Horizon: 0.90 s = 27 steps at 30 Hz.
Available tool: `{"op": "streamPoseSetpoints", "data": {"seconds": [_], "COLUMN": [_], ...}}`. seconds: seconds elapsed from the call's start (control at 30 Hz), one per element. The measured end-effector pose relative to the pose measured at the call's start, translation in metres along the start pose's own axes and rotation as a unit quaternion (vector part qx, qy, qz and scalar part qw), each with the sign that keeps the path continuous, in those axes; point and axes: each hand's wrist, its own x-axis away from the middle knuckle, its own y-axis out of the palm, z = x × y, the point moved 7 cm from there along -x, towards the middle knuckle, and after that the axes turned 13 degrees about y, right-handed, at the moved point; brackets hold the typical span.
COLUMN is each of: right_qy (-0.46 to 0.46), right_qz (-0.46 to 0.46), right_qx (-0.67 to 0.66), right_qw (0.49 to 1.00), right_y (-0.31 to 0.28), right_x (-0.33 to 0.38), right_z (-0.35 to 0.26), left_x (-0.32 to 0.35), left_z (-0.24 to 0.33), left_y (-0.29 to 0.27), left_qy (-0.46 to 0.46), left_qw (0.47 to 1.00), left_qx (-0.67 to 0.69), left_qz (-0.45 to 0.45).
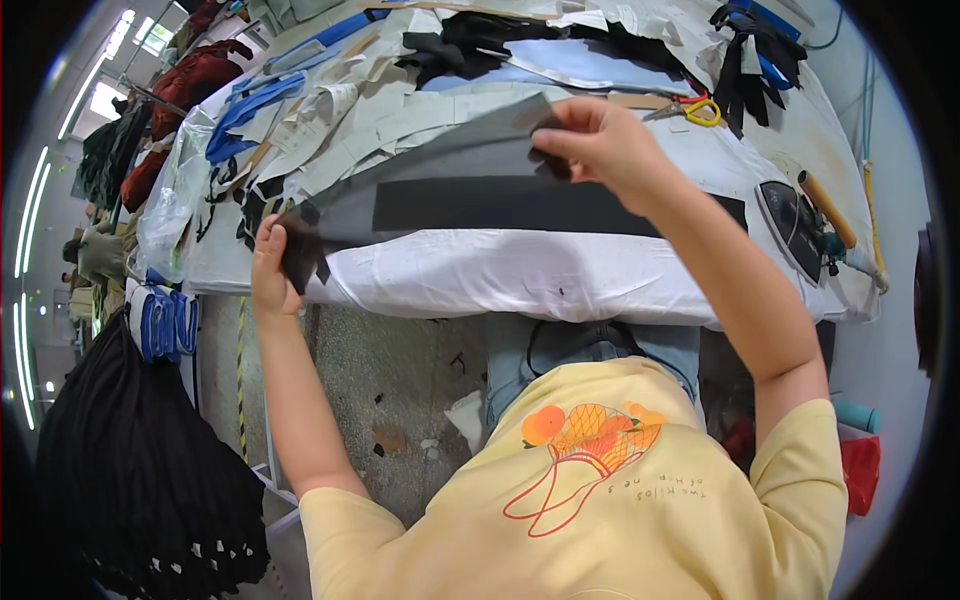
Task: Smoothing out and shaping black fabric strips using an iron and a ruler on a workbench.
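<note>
My left hand (272,275) and my right hand (610,150) stretch a thin, see-through dark grey piece of fabric (450,155) between them. The left hand pinches its lower left end, where the fabric looks folded and darker. At the upper right corner, the right thumb and fingers grip it, higher than the left. A long black fabric strip (650,205) lies along the table, below and behind the sheer piece. Whether the two touch cannot be told. White cloth covers the table (450,270).
On the right stand an iron (790,225) with a wooden handle and yellow-handled scissors (700,110). Paper patterns (340,125), blue fabric (600,65) and black scraps (465,40) cover the far side. Black garments (140,460) hang at the left.
</note>
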Motion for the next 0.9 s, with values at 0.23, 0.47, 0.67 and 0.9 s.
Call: {"op": "streamPoseSetpoints", "data": {"seconds": [0.23, 0.47, 0.67, 0.9], "right_qy": [0.115, 0.130, 0.160, 0.119], "right_qz": [0.045, 0.081, 0.104, 0.151], "right_qx": [0.001, 0.096, 0.137, 0.213], "right_qw": [0.992, 0.984, 0.972, 0.958], "right_y": [0.013, 0.005, 0.004, -0.013], "right_x": [-0.022, -0.037, -0.040, -0.030], "right_z": [0.072, 0.098, 0.110, 0.112], "left_x": [-0.036, -0.064, -0.062, -0.058], "left_z": [-0.029, -0.054, -0.083, -0.091], "left_y": [-0.008, 0.002, -0.008, -0.014], "left_qy": [-0.026, -0.004, -0.003, -0.016], "left_qw": [0.978, 0.929, 0.902, 0.887], "left_qx": [-0.198, -0.369, -0.430, -0.459], "left_qz": [0.055, -0.005, -0.045, -0.047]}}
